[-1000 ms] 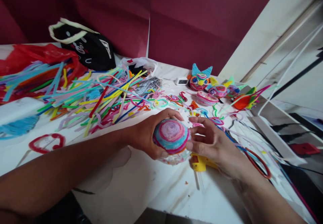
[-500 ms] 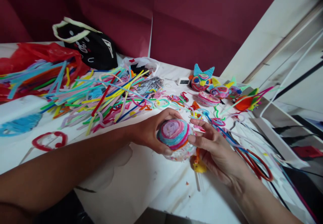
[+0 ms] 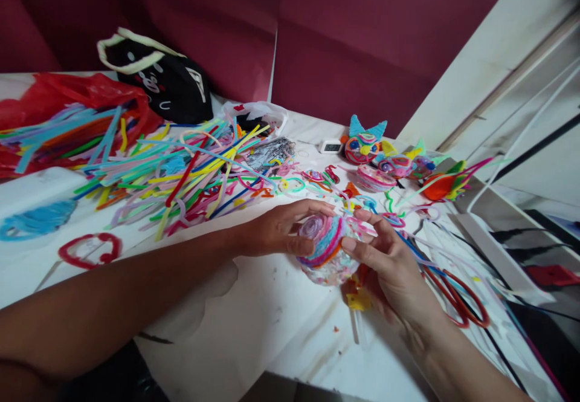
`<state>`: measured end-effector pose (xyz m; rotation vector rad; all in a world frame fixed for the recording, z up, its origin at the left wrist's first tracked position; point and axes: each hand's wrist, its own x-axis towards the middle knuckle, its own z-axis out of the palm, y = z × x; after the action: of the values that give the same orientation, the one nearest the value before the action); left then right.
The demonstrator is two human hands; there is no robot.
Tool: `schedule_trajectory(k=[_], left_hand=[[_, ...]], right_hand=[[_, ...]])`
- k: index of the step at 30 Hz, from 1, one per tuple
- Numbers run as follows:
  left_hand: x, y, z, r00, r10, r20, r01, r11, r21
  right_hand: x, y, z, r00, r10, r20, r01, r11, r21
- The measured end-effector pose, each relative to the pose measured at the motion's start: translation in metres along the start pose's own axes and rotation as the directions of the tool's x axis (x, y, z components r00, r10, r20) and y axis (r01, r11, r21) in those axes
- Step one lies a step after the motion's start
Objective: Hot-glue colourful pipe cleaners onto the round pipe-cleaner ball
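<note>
A round ball (image 3: 325, 246) wound with pink, blue and orange pipe cleaners is held just above the white table (image 3: 254, 323). My left hand (image 3: 283, 230) grips its left side, thumb and fingers closed on it. From the right, my right hand (image 3: 389, 263) holds the other side with curled fingers. Partly hidden under my right hand lies a yellow glue gun (image 3: 357, 298).
A big heap of loose pipe cleaners (image 3: 181, 172) covers the middle left. Behind it are a red plastic bag (image 3: 67, 97) and a black tote bag (image 3: 158, 78). Finished pipe-cleaner figures (image 3: 367, 142) and a small white clock (image 3: 330, 146) stand at the back right. A red loop (image 3: 88, 249) lies left.
Both hands turned the ball so that its spiral face now tilts left and away, showing more of its side. The hands shifted slightly right.
</note>
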<state>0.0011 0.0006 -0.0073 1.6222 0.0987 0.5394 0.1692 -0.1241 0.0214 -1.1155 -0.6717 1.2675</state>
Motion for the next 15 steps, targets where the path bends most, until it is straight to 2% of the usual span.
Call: schedule_trajectory(k=[2,4,9,15], left_hand=[[-0.002,0.003,0.006,0.998,-0.044,-0.035,0.046,0.998,0.047],[-0.003,0.007,0.012,0.993,-0.065,-0.102,0.081,0.983,0.163],[-0.004,0.009,0.019,0.983,0.030,-0.182,0.045,0.919,0.393],[-0.002,0.008,0.015,0.975,0.148,-0.165,-0.044,0.859,0.510]], right_hand=[[0.000,0.003,0.002,0.998,-0.053,-0.023,0.053,0.999,-0.002],[-0.001,0.006,0.005,0.995,-0.094,-0.028,0.094,0.996,-0.008],[-0.004,0.009,0.009,0.993,-0.107,0.041,0.108,0.994,-0.029],[0.000,0.004,0.001,0.983,-0.070,0.172,0.098,0.983,-0.157]])
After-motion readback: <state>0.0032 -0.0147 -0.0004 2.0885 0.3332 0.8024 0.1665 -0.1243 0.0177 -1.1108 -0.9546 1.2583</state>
